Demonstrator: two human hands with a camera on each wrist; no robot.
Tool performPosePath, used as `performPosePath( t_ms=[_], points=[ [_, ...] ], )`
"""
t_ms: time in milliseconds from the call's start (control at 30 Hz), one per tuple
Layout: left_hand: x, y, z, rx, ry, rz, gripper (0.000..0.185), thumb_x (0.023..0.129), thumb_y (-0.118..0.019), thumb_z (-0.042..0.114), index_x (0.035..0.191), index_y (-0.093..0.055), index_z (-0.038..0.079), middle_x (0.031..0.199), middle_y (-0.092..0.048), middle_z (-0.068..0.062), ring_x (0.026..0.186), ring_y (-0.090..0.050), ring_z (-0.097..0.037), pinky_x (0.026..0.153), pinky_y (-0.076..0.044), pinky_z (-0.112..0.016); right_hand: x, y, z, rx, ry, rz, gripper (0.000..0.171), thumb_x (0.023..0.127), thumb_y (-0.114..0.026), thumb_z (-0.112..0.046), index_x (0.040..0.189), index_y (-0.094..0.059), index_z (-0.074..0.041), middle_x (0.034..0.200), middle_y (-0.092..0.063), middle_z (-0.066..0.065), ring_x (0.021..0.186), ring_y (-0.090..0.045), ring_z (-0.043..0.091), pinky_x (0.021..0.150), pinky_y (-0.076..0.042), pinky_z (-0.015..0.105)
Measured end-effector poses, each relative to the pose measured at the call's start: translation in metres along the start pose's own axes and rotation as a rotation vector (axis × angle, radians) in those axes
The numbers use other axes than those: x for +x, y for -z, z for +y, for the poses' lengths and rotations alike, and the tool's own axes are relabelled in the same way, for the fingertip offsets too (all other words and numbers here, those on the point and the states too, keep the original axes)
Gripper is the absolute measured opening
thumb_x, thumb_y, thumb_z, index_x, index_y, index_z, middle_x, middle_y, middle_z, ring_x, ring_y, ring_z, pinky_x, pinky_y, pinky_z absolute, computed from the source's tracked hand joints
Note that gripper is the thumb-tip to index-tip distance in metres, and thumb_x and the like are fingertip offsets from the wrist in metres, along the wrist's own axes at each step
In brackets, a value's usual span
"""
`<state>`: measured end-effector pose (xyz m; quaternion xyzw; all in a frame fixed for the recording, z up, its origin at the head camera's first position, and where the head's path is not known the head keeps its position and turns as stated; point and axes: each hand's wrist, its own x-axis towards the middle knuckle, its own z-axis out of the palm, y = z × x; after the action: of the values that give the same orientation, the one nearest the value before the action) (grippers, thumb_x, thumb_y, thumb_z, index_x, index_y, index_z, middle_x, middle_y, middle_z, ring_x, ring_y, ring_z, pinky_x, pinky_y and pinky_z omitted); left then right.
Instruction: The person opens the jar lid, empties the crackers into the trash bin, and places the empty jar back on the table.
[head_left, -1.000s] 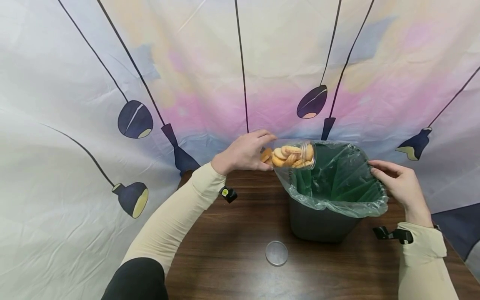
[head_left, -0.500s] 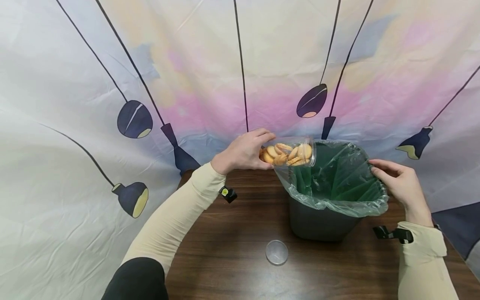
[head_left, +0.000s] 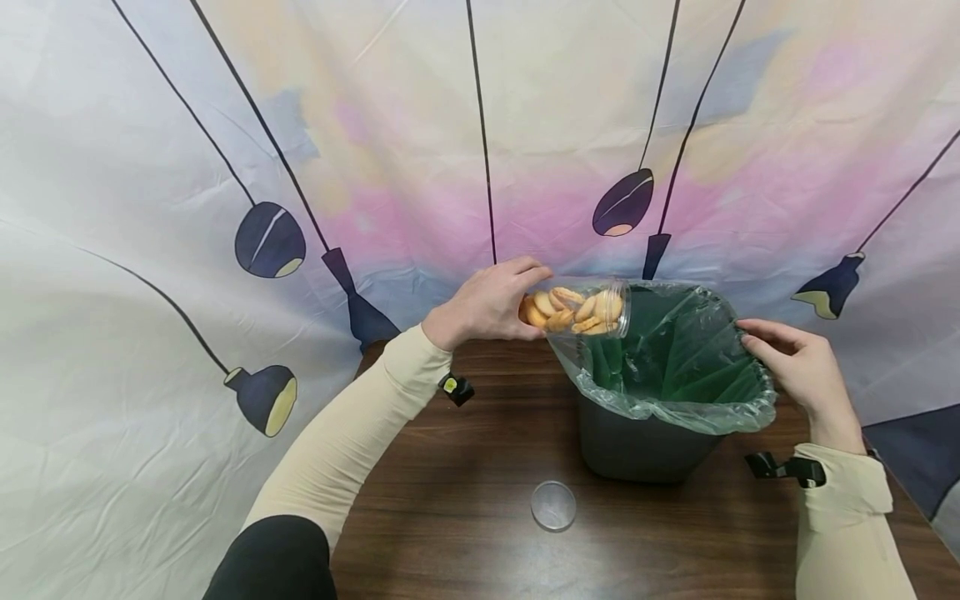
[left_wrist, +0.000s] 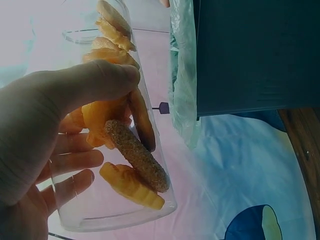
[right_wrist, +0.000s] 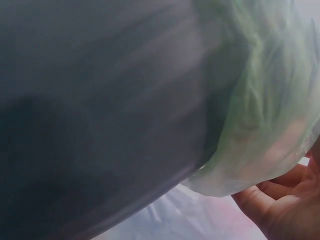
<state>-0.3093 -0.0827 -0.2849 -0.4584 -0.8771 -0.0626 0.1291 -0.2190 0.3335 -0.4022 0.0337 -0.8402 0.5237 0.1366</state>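
Cup [head_left: 581, 307] of biscuits [head_left: 573, 310] lies on its side in the left hand [head_left: 487, 304], fingers and thumb wrapped round its base end, open mouth just over the near-left rim of the bin [head_left: 637, 446]. Tilt is about level, so the biscuits sit heaped inside, none yet past the lip. Left wrist view shows the thumb [left_wrist: 92, 82] pressed along the clear wall and the biscuits [left_wrist: 132, 165] piled against it. Right hand [head_left: 798, 367] is at the bin's far-right edge, fingers lightly curled on the green liner [head_left: 675, 358], likely steadying it; whether it pinches the plastic I cannot tell. Lid [head_left: 553, 506] lies flat on the table [head_left: 465, 517], near the bin's front, out of the way.
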Motion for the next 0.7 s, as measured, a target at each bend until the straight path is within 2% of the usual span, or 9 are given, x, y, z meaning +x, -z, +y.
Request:
performPosePath(
  t_ms=[133, 367, 700],
  points=[
    [-0.0004, 0.0011, 0.0017, 0.007, -0.005, 0.008, 0.078, 0.071, -0.082, 0.043, 0.135, -0.052, 0.01, 0.133, -0.054, -0.006, 0.115, -0.057, -0.024, 0.087, -0.054, -0.042, -0.0011, -0.0003, 0.0003, 0.002, -0.001, -0.001, 0.035, 0.097, -0.061, -0.025, 0.131, -0.062, -0.016, 0.096, -0.061, -0.028, 0.037, -0.031, 0.016, 0.038, -0.027, 0.037],
    [0.0015, 0.0026, 0.0029, 0.059, -0.018, 0.009, 0.077, 0.072, -0.081, 0.044, 0.135, -0.053, 0.01, 0.134, -0.054, -0.007, 0.118, -0.055, -0.025, 0.094, -0.051, -0.041, -0.0027, -0.0014, 0.0008, -0.011, -0.001, 0.007, 0.037, 0.097, -0.061, -0.027, 0.132, -0.062, -0.014, 0.094, -0.061, -0.027, 0.036, -0.03, 0.016, 0.037, -0.028, 0.037],
    [0.0039, 0.0034, 0.0044, 0.101, -0.012, -0.003, 0.077, 0.072, -0.081, 0.045, 0.135, -0.052, 0.009, 0.135, -0.053, -0.007, 0.115, -0.056, -0.023, 0.092, -0.052, -0.039, -0.002, -0.0016, 0.0017, -0.001, 0.009, 0.005, 0.036, 0.097, -0.061, -0.026, 0.131, -0.062, -0.015, 0.094, -0.061, -0.027, 0.036, -0.03, 0.017, 0.037, -0.027, 0.037]
  ],
)
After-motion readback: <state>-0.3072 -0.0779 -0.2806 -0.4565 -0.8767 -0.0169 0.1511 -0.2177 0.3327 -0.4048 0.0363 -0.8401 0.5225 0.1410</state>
